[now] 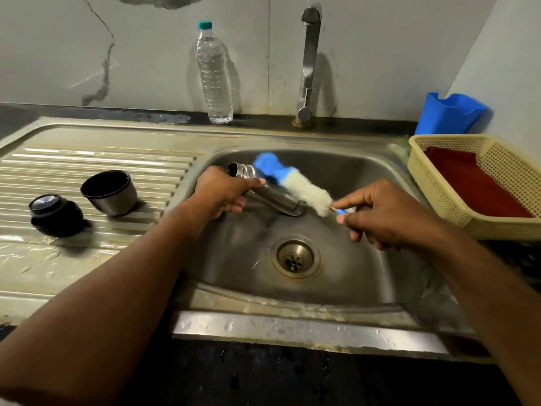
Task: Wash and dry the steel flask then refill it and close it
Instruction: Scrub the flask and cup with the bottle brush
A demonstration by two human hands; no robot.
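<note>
Both grips busy over wet steel sink: left hand grasps flask, right hand pinches brush.

The steel flask lies tilted over the sink basin, its open threaded mouth toward ten o'clock and its base toward four o'clock. A blue-and-white bottle brush lies along its upper side. At nine o'clock on the wet drainboard stand its steel cup lid, mouth up, and its black stopper.
</note>
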